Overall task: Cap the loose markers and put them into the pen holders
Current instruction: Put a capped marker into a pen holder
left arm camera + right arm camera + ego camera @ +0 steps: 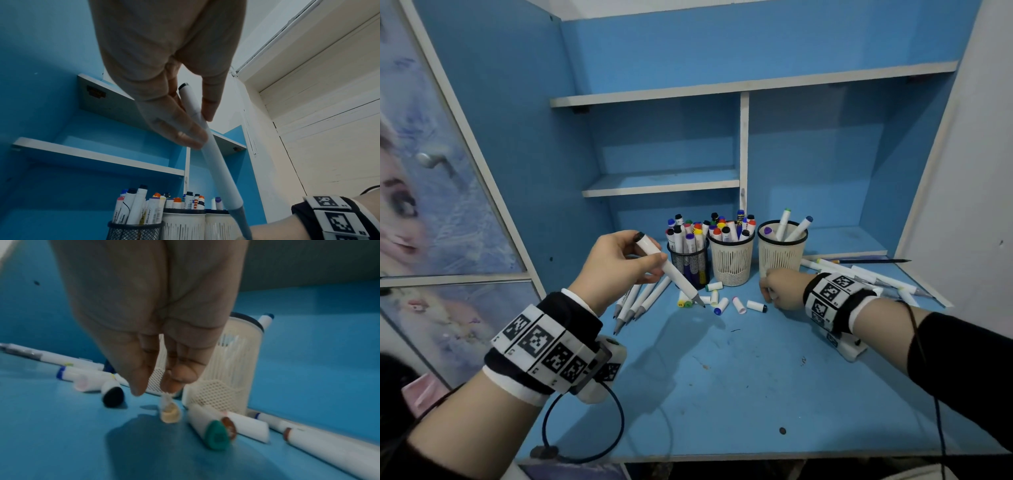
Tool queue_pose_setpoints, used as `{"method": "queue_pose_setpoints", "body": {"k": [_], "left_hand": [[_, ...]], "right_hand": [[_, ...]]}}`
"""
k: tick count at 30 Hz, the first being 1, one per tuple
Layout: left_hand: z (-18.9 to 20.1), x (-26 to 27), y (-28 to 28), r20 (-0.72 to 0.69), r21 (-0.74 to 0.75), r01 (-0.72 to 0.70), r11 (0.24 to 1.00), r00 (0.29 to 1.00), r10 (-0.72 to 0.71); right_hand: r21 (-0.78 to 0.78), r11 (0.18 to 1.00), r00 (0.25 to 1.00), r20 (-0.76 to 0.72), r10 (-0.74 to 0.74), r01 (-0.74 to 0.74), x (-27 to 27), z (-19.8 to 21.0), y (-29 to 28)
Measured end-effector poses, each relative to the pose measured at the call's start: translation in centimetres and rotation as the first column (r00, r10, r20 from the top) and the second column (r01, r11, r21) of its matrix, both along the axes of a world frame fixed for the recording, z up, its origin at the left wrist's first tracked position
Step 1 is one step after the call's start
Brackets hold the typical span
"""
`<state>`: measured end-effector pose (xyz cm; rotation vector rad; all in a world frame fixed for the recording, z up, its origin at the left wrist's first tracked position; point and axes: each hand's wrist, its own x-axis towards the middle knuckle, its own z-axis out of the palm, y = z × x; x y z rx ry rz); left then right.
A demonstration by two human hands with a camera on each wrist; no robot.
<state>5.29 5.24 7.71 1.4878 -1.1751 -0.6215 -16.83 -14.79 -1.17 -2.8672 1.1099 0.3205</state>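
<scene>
My left hand (654, 263) grips a white uncapped marker (674, 274) above the desk, its grey tip slanting down to the right over the loose caps. The left wrist view shows fingers and thumb of the left hand (203, 126) pinching the marker (218, 170) high on its barrel. My right hand (768, 291) is low on the desk beside the right beige holder (780, 257). There the right hand (158, 389) pinches the top of a small cap with a pale yellow end (170, 413), blurred. Several loose caps (739, 304) lie between my hands.
A black mesh holder (690, 263) and a middle beige holder (732, 263) are packed with capped markers. Uncapped markers lie left (640, 298) and right (876, 274) of the holders. A black cap (113, 395) and a green cap (216, 436) flank my right fingers. The blue desk (739, 377) sits under shelves.
</scene>
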Motion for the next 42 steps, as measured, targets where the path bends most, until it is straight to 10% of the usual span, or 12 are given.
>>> {"method": "queue_pose_setpoints", "body": {"k": [14,19,25,33,42], "left_hand": [[-0.1,-1.7,0.2,-0.047,-0.040,0.047,0.998,0.998,-0.048],[-0.7,-1.8,0.3,-0.168,-0.087,0.012,0.996,0.985,-0.026],[-1.7,-2.6,0.0,-0.399,-0.168,-0.057,0.984,0.917,-0.015],[-2.4,-3.9,-1.0,-0.566,-0.218,-0.103,0.971,0.824,-0.039],[-3.5,-6.5,-1.5,-0.545,-0.177,0.029,0.984,0.830,-0.122]], "right_hand": [[0.108,0.992,0.997,-0.043,0.071,-0.066,1.6,0.3,2.0],[0.173,0.985,0.963,0.267,-0.050,0.003,0.0,1.6,3.2],[0.344,0.939,0.679,0.690,-0.250,-0.003,-2.6,2.9,6.6],[0.590,0.796,0.207,0.803,-0.559,-0.137,-5.1,3.7,11.3],[0.533,0.839,0.128,0.845,-0.520,-0.109,-6.4,4.3,13.2]]}}
